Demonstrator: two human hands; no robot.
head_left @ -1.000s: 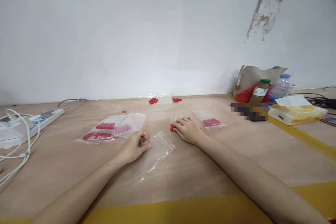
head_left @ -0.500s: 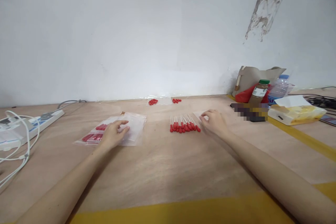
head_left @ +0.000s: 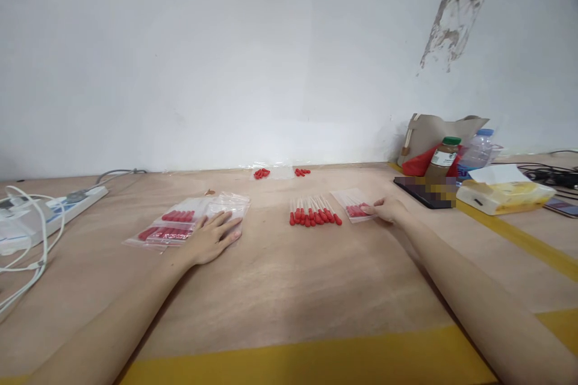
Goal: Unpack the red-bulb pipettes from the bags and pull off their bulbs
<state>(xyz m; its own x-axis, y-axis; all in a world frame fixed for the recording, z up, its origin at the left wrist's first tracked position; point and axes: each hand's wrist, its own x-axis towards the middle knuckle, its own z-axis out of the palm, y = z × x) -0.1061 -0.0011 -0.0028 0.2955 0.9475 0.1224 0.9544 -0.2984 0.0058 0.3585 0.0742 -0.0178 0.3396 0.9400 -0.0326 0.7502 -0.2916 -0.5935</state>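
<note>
My left hand [head_left: 214,239] is open, fingers spread over a pile of clear plastic bags [head_left: 238,206]. To its left, filled clear bags [head_left: 169,230] hold red-bulbed droppers. My right hand [head_left: 392,210] pinches the right edge of a small clear bag [head_left: 347,200], which lies on the table with several red-bulbed droppers inside. Between my hands, loose droppers [head_left: 315,215] with red bulbs and pale, clear stems lie in a row, bulbs toward me.
Two small groups of red bulbs [head_left: 262,174] lie on clear plastic by the wall. A white power strip [head_left: 58,216] with cables is at left. At right are a dark flat device [head_left: 422,192], a bottle with a green cap [head_left: 445,159], a tissue pack [head_left: 503,192] and a beige bag [head_left: 433,132].
My left hand has moved right and flattened onto the clear bags. My right hand has drawn back to the right, uncovering the small bag of droppers at its fingertips.
</note>
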